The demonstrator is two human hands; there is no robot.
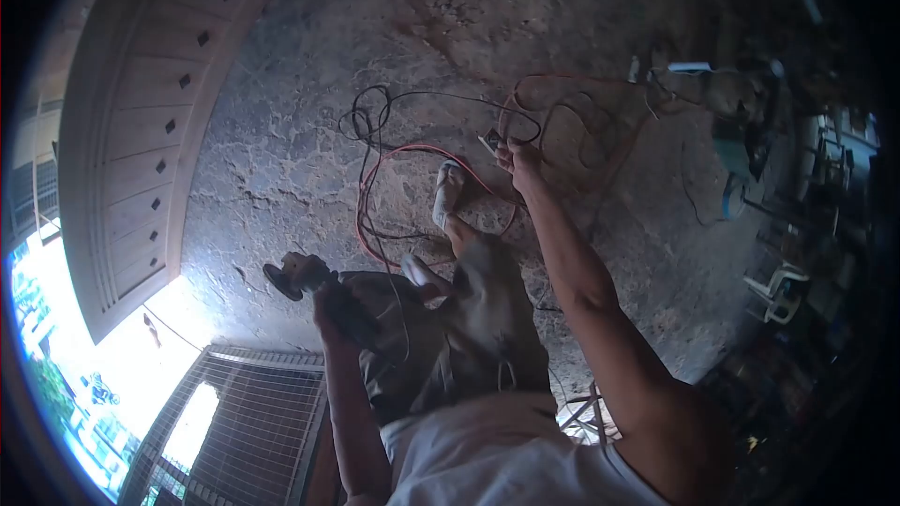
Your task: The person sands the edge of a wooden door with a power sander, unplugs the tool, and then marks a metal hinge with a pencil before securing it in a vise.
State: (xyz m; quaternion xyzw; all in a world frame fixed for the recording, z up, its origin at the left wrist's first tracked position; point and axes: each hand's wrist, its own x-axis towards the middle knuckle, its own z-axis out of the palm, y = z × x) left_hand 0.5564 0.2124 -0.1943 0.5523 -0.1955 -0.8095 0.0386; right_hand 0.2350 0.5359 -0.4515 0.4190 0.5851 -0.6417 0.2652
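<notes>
My left hand (330, 311) grips a dark angle grinder (307, 274) low at my left side, its disc end pointing away to the left. A thin black cord (397, 295) hangs across my trouser leg near it. My right hand (521, 161) is stretched forward over the floor, its fingers closed around a small dark and pale piece (489, 141) at a black cable (459, 95). Whether that piece is a plug or a socket is too small to tell. Beneath, a red cable (364, 211) loops around my sandalled foot (447, 195).
A large carved wooden panel (141, 159) stands along the left. Mesh grating (248, 412) is at the lower left by a bright opening. Cables lie across the cracked floor (291, 122). On the right are a pale plastic chair (778, 289) and dim workshop clutter.
</notes>
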